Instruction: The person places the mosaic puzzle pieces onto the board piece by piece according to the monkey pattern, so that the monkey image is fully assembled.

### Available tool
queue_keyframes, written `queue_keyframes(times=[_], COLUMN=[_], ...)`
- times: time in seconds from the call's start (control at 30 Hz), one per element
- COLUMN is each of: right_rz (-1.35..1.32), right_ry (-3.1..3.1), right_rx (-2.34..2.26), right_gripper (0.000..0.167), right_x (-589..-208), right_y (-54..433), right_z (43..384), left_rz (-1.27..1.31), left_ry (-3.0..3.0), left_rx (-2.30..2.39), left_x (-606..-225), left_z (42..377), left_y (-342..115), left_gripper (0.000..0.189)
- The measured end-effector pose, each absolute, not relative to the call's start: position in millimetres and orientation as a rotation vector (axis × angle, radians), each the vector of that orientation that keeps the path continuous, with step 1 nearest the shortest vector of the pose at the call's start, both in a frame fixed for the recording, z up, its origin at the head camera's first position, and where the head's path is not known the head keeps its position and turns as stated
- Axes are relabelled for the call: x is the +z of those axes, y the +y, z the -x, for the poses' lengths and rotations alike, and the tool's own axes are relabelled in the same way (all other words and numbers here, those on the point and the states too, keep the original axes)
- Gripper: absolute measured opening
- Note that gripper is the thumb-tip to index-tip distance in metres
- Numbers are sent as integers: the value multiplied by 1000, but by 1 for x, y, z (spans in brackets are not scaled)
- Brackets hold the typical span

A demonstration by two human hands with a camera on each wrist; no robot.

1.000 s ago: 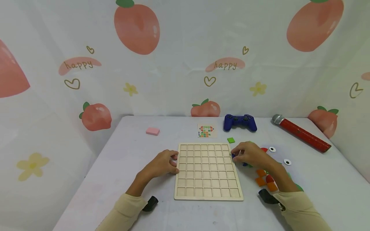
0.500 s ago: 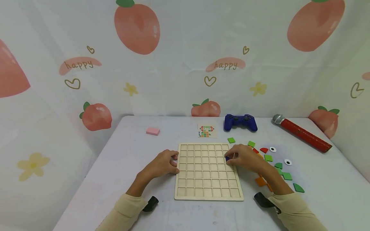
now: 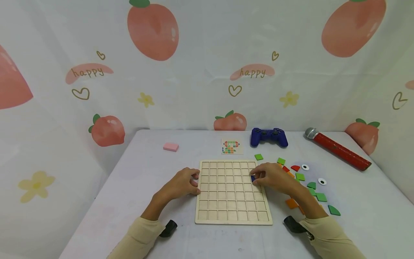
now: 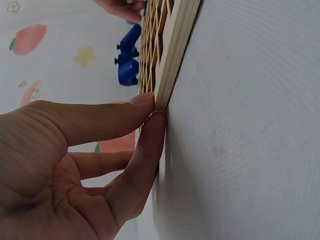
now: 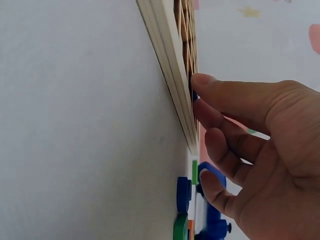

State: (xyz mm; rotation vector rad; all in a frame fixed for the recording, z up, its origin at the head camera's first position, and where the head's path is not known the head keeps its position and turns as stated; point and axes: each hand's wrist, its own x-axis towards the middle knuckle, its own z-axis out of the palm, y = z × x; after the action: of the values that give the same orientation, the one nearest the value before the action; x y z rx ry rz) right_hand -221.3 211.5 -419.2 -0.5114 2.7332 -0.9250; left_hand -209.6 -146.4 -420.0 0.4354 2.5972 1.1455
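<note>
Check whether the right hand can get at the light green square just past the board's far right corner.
Probably yes: the light green square lies near the right hand, with nothing seen between them. That hand pinches the blue piece, though, so it would likely have to release it first.

Your sleeves (image 3: pixel 142 235) are beige. Your board (image 3: pixel 231 205) is pale and gridded in squares; the tile (image 3: pixel 253 178) you pinch is dark blue, the discs (image 3: pixel 318 181) white with dark centres. Your controller (image 3: pixel 269 137) is blue, the microphone (image 3: pixel 341 151) red, the backdrop (image 3: pixel 194 90) white with coral peaches (image 3: pixel 153 32).
</note>
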Motion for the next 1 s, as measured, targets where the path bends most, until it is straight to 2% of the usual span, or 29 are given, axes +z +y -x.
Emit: queue_keyframes(times=[1.0], right_rz=[568], right_ry=[2692], right_rx=[-1108], right_gripper=[39], right_x=[-416], right_y=[234], right_z=[223], left_rz=[-445], left_ry=[2601], left_rx=[1139], left_x=[-419], left_z=[209], left_y=[-146], left_gripper=[73])
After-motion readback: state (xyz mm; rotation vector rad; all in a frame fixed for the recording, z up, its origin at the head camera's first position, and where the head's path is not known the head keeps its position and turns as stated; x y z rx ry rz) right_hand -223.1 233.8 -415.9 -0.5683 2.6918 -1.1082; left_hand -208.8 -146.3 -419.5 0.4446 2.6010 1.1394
